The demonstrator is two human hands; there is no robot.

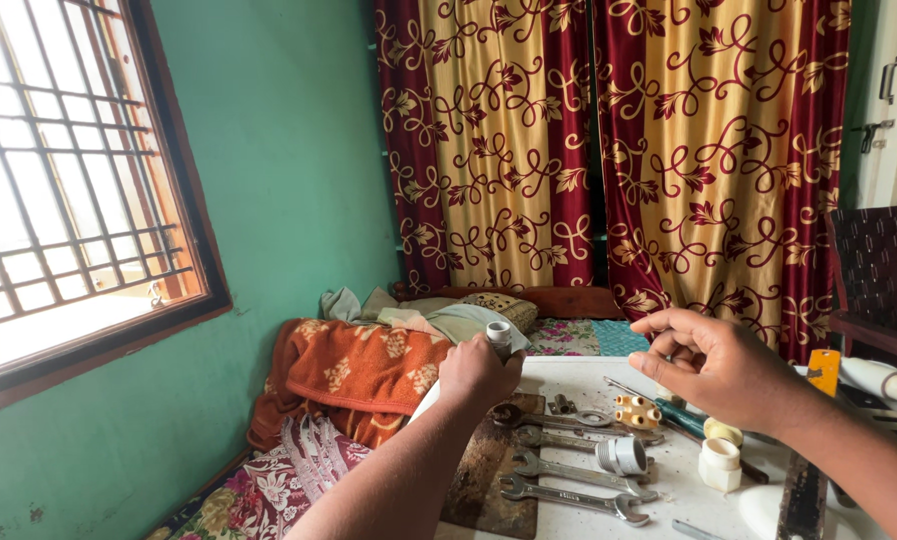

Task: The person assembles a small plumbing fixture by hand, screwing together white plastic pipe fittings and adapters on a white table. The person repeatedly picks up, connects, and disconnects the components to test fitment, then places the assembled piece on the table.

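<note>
- Your left hand (pixel 477 372), at frame centre, has its grip closed round a white pipe (pixel 499 336), held upright above the bench (pixel 669 480) edge.
- Your right hand (pixel 714 362), centre right, hovers with fingers loosely curled, pinching nothing you can see.
- Spanners (pixel 569 480) lie on the bench below, near a grey fitting (pixel 624 455).

left hand (pixel 477 372): fist closed, knuckles up, thumb toward 1 o'clock | left forearm: bare, runs in from 7 o'clock, wrist straight | right hand (pixel 707 360): raised, not gripping, fingers (pixel 659 325) loosely curled toward 9 o'clock, thumb under | right forearm: enters from 4 o'clock | hands apart
</note>
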